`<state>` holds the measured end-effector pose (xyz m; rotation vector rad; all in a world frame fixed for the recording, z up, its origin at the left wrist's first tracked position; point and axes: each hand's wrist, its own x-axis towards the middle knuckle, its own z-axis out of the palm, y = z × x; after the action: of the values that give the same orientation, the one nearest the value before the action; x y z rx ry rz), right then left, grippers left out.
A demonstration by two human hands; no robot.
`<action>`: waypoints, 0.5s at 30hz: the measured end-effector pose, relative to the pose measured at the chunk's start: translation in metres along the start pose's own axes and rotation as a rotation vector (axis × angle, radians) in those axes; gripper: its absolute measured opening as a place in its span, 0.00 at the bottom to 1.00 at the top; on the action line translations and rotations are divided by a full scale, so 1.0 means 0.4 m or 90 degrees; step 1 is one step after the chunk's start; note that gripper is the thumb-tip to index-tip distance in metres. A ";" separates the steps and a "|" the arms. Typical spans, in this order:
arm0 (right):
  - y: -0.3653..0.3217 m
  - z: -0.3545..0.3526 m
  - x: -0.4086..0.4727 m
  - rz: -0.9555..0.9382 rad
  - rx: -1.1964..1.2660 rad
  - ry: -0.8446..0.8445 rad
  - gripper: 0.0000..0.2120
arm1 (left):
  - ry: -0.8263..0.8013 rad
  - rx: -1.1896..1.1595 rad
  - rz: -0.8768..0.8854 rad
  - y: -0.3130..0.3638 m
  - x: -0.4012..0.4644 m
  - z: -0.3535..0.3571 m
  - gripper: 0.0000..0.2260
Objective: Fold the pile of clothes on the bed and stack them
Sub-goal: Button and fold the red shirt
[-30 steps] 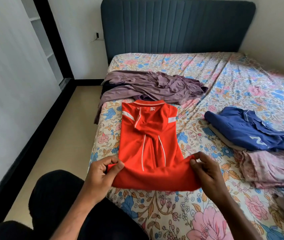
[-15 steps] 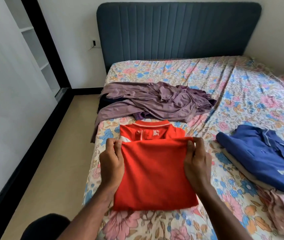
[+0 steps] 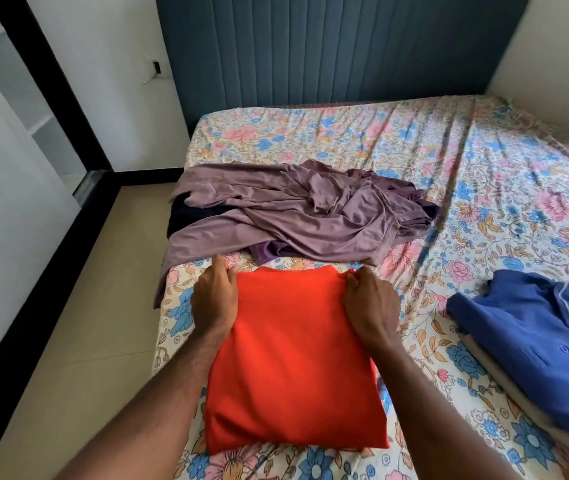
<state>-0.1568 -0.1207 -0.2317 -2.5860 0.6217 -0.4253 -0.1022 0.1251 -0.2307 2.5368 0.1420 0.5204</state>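
A red shirt [image 3: 293, 362] lies folded in half on the floral bed [image 3: 414, 140], close to the near left corner. My left hand [image 3: 215, 299] pinches its far left corner. At the far right corner my right hand [image 3: 371, 304] grips the same folded edge. The collar is hidden under the fold. Beyond the red shirt lies a loose heap of mauve clothes [image 3: 293, 209] with a dark garment under it. A folded blue shirt [image 3: 535, 344] tops a small stack at the right.
The bed's left edge drops to a beige floor [image 3: 78, 323]. A blue padded headboard [image 3: 328, 46] stands at the far end. White wardrobe panels with black frames [image 3: 9, 168] line the left side.
Both hands carried the red shirt's lower hem up and over to the collar, folding it in half. The collar, visible half a second ago, is now covered.
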 end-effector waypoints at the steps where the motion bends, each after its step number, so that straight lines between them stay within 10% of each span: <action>1: 0.013 0.021 0.000 0.006 -0.005 -0.012 0.14 | -0.011 0.041 0.005 -0.013 -0.003 0.016 0.09; 10: 0.037 0.079 -0.002 0.044 -0.029 0.026 0.16 | 0.003 0.075 0.030 -0.060 -0.004 0.086 0.12; 15: 0.033 0.070 0.000 0.055 -0.024 0.001 0.19 | 0.005 -0.041 -0.136 -0.059 -0.007 0.062 0.17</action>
<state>-0.1506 -0.1216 -0.2619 -2.5830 0.7452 -0.3912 -0.0949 0.1324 -0.2635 2.4207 0.3881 0.4429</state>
